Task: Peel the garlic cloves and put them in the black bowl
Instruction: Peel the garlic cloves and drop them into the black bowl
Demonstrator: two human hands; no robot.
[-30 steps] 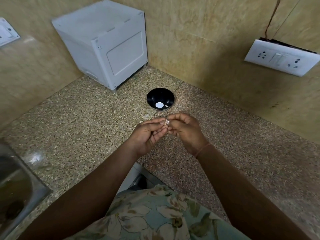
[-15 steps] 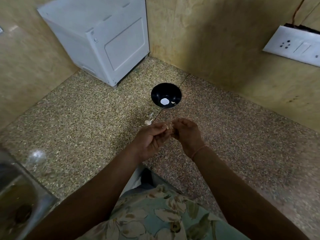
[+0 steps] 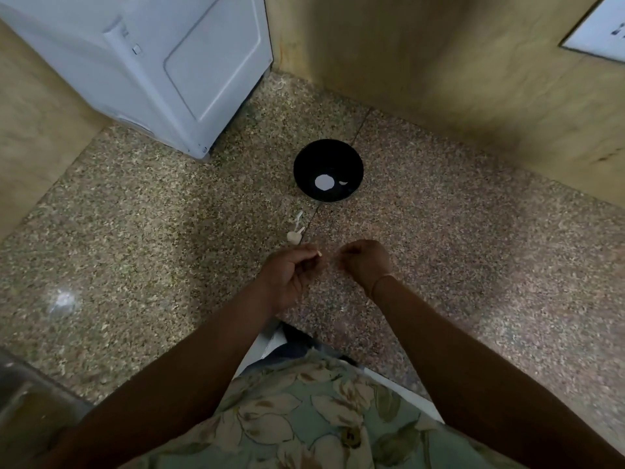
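Note:
The black bowl (image 3: 306, 164) stands on the speckled counter near the corner, with a small peeled garlic piece (image 3: 343, 182) and a white round spot inside. Unpeeled garlic cloves (image 3: 293, 235) lie on the counter between the bowl and my hands. My left hand (image 3: 292, 270) has its fingers curled and pinches a small pale garlic clove at the fingertips. A short gap to its right, my right hand (image 3: 367, 262) is also curled, and a blurred pale wisp of garlic skin (image 3: 334, 261) shows at its fingertips. Both hands hover just above the counter.
A white box-shaped appliance (image 3: 162, 62) stands at the back left against the tiled wall. A wall socket plate (image 3: 605, 35) is at the upper right. A steel sink edge (image 3: 23, 401) shows at the lower left.
My hands were joined on the clove and have now pulled a little apart. The view has tilted down and moved closer to the counter.

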